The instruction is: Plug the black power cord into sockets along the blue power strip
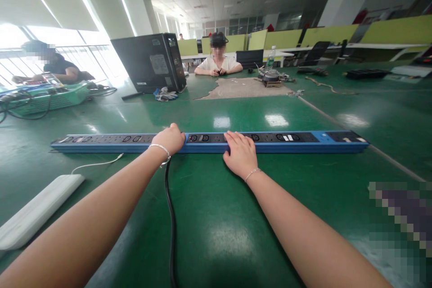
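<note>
A long blue power strip [286, 147] with black sockets lies crosswise on the green table [202, 216]. My left hand [169, 138] is closed at the strip, left of its middle, with the fingers curled over something hidden under them. A black cable [171, 220] runs from beneath that hand toward the near edge of the view. Farther right, my right hand [241, 153] rests on the strip, its fingers spread over the top and the thumb at the near side.
At left are a white power bank [43, 207] with a thin cable and a green basket [54, 101]. A black computer case [151, 63], gloves [165, 94] and metal parts [270, 75] stand beyond the strip. One person [218, 60] sits opposite, another [62, 65] at far left.
</note>
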A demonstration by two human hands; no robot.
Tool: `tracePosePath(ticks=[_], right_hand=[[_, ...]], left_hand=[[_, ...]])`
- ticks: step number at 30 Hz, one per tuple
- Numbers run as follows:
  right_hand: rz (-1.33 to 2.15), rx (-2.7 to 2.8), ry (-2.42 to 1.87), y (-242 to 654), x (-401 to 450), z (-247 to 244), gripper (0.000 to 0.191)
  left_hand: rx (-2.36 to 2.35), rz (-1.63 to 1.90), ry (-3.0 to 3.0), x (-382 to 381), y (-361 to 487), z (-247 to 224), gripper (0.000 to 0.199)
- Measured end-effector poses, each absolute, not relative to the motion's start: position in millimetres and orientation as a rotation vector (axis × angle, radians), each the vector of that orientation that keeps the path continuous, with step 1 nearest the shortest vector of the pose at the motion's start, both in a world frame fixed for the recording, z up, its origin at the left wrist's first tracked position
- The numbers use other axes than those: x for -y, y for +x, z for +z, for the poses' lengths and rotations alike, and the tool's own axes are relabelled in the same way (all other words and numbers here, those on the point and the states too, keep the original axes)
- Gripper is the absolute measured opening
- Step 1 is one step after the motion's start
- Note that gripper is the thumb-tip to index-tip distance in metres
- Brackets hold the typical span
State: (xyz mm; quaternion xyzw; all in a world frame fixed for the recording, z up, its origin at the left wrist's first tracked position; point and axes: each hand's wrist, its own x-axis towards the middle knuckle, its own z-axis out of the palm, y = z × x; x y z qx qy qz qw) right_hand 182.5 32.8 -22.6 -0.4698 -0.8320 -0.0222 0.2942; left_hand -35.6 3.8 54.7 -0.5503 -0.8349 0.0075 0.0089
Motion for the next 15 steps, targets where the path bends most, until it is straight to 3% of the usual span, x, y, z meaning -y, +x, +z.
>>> tracePosePath(ticks=[15], right_hand=[[-0.071, 2.213, -1.259, 183, -33, -23, 0.052]], left_hand=[[2.613, 0.067, -1.713, -6, -34, 56, 0.045]])
